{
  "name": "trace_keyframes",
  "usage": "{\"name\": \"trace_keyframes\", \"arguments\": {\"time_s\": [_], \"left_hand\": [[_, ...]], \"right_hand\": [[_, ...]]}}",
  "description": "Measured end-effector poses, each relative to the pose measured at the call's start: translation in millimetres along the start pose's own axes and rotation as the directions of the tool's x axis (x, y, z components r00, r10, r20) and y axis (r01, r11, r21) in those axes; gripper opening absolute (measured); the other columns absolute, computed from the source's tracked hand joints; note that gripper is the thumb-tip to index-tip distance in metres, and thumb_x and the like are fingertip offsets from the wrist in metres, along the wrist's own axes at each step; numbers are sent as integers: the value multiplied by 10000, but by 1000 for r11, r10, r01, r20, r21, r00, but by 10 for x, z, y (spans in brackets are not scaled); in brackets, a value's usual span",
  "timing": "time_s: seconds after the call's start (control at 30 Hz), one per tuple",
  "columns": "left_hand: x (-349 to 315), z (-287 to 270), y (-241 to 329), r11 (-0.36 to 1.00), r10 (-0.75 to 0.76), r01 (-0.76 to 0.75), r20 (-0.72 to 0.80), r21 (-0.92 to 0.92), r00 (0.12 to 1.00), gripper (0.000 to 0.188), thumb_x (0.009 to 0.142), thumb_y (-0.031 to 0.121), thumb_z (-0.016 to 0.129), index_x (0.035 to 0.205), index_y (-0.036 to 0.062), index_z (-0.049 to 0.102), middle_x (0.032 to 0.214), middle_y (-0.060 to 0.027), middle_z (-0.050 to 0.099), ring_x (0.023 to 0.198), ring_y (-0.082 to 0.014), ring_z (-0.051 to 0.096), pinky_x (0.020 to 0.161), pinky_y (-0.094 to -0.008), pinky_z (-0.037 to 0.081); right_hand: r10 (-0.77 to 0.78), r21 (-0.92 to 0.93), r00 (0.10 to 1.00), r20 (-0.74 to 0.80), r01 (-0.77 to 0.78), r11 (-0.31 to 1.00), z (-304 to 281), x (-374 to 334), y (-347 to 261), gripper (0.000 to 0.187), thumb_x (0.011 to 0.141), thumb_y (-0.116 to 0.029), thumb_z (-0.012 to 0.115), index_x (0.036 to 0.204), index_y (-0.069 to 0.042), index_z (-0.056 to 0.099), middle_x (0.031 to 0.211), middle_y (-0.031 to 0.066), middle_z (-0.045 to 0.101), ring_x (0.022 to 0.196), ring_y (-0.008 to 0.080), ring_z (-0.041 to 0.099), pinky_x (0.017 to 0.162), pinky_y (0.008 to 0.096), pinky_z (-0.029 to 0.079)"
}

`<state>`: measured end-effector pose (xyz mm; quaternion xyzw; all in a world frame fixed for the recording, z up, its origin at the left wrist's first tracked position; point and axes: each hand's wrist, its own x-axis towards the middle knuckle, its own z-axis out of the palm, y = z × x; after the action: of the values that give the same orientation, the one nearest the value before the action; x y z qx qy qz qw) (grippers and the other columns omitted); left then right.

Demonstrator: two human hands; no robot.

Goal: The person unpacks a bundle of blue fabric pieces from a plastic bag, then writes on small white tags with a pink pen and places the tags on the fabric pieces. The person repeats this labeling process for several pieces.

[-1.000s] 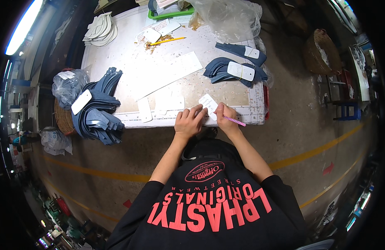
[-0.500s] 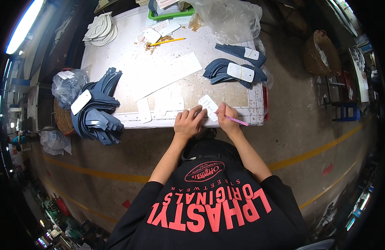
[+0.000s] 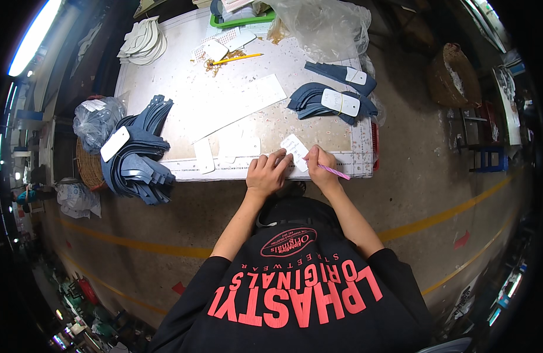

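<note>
A white card tag (image 3: 294,148) with handwriting lies tilted near the table's front edge. My right hand (image 3: 322,165) is closed around a pink-and-white striped pen (image 3: 335,172), its writing end down at the tag's right side. On the tag's left edge rest the fingertips of my left hand (image 3: 267,173), its fingers loosely bent and somewhat apart, palm down. Just left of it lie more blank white cards (image 3: 241,147) and a narrow white card piece (image 3: 204,156). The pen's tip is hidden by my right fingers.
Blue fabric bundles, one at left (image 3: 139,154) and one at right (image 3: 318,101), carry white tags. A long white card strip (image 3: 248,106), a yellow pencil (image 3: 238,59) and rubber bands (image 3: 212,69) lie on the table (image 3: 183,82). Plastic sheeting (image 3: 327,29) and a green tray (image 3: 242,22) are behind.
Hardly anything differs: the writing hand has shifted very slightly at the tag, and the whole view has drifted a touch. Both hands keep their places.
</note>
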<state>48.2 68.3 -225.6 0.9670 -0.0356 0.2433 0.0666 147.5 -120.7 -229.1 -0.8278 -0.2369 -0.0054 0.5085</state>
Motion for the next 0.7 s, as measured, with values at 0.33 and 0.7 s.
{"name": "trace_keyframes", "arguments": {"time_s": [0.33, 0.7], "left_hand": [[-10, 14, 3, 1000, -8, 8, 2, -8, 1000, 495, 832, 198, 721, 1310, 300, 800, 1289, 89, 746, 890, -161, 642, 758, -336, 463], [-25, 30, -14, 1000, 2, -2, 1, 2, 1000, 541, 799, 183, 714, 1321, 301, 794, 1298, 94, 741, 887, -162, 639, 756, -341, 466]], "right_hand": [[-20, -31, 1000, -18, 19, 999, 46, -4, 30, 386, 1160, -191, 511, 852, -21, 671, 741, 181, 723, 691, 407, 734, 651, 491, 563], [-6, 37, 999, -51, 8, 999, -27, -65, -20, 467, 1196, -223, 456, 826, -21, 657, 691, 146, 694, 629, 333, 717, 613, 448, 544]]}}
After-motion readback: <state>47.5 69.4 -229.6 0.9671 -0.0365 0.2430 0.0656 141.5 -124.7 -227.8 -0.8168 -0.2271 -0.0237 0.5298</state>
